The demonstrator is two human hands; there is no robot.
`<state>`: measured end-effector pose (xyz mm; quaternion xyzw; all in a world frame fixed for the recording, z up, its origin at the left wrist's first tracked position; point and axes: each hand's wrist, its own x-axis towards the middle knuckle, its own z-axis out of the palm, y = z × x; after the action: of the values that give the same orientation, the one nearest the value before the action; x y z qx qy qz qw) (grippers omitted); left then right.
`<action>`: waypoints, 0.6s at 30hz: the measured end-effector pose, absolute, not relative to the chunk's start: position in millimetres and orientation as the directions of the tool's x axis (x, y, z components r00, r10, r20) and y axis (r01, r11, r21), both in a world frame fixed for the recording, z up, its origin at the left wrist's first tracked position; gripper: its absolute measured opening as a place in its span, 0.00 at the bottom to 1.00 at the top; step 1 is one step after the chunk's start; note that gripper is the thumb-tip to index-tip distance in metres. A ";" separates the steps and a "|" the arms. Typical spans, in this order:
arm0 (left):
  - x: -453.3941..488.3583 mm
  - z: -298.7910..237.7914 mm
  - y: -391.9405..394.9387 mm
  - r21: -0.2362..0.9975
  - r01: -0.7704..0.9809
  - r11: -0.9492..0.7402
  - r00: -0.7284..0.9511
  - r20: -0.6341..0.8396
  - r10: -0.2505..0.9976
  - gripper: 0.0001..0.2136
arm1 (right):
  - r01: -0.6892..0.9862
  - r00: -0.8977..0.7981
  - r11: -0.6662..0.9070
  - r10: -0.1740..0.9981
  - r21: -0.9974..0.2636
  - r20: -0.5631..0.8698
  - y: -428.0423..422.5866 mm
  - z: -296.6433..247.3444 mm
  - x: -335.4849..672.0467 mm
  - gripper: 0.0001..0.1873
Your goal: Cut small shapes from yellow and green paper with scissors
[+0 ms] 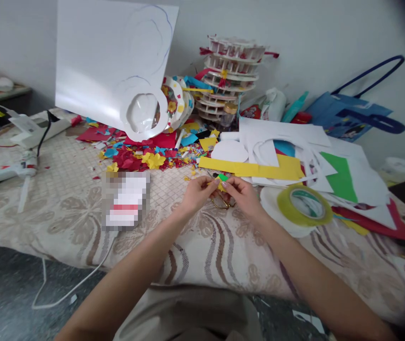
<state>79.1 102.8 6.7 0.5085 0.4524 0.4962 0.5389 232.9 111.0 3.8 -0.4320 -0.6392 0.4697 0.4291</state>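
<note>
Because the scrap of yellow and green paper (221,183) is so small, it sits between the fingertips of both hands, in front of the person's body and just above the table (188,239). The left hand (199,190) is nearly closed, its thumb and finger pinching one side; the right hand (241,191) pinches the other side just as closely. Gripping from two sides probably keeps so light a piece steady; whether it is folded is too small to tell.

Directly below the hands lie scissors (227,206) with gold handles, seemingly kept there for easy reach. Just beyond the right hand, a yellow strip (231,166) lies across white sheets, and a green sheet (342,176) lies farther to that hand's right. Nearer on the same side, a roll of tape (285,204) lies flat on white paper (269,215), a resting position that should stop it rolling.

Beyond the left hand and to its left, red flowers (126,158) and yellow flowers (154,160) are heaped loosely together, apparently to keep the cut pieces in one spot. Farther back, a white board (92,57) leans on the wall, likely to free table space. Well beyond both hands stands a tiered tower (233,68), perhaps set back to avoid knocks.
</note>
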 end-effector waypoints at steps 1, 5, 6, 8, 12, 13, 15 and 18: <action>79.4 6.6 102.7 0.997 -0.072 -0.005 0.098 0.012 0.995 0.12 | 0.144 -0.258 0.180 0.956 -0.973 0.139 109.9 3.9 232.9 0.13; 78.0 6.2 103.2 0.995 -0.095 -0.010 0.102 0.019 0.995 0.12 | 0.062 -0.284 0.123 0.953 -0.990 0.101 108.9 3.7 232.0 0.12; 77.5 6.3 103.5 0.995 -0.103 -0.007 0.105 0.018 0.994 0.12 | 0.028 -0.287 0.106 0.953 -0.994 0.093 109.3 3.0 231.9 0.12; 76.9 6.6 103.8 0.993 -0.118 0.003 0.119 0.011 0.993 0.13 | -0.029 -0.291 0.067 0.954 -0.997 0.072 110.2 1.2 232.2 0.11; 76.7 7.4 103.4 0.991 -0.128 0.040 0.158 -0.019 0.987 0.14 | -0.030 -0.287 0.042 0.957 -0.999 0.049 111.3 -0.8 232.5 0.12; 76.6 7.5 103.3 0.990 -0.130 0.051 0.158 -0.030 0.987 0.15 | -0.013 -0.279 0.052 0.959 -0.999 0.054 111.2 -0.5 232.4 0.12; 76.4 7.2 103.3 0.989 -0.130 0.070 0.156 -0.049 0.987 0.15 | 0.025 -0.257 0.085 0.963 -0.996 0.075 110.4 1.2 231.9 0.13; 75.4 6.2 104.1 0.990 -0.116 0.081 0.155 -0.062 0.986 0.16 | 0.081 -0.247 0.138 0.962 -0.987 0.114 108.7 4.4 231.0 0.13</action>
<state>75.4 104.1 6.2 0.4868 0.4468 0.4719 0.5837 231.0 108.7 4.4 -0.4264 -0.6116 0.4994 0.4413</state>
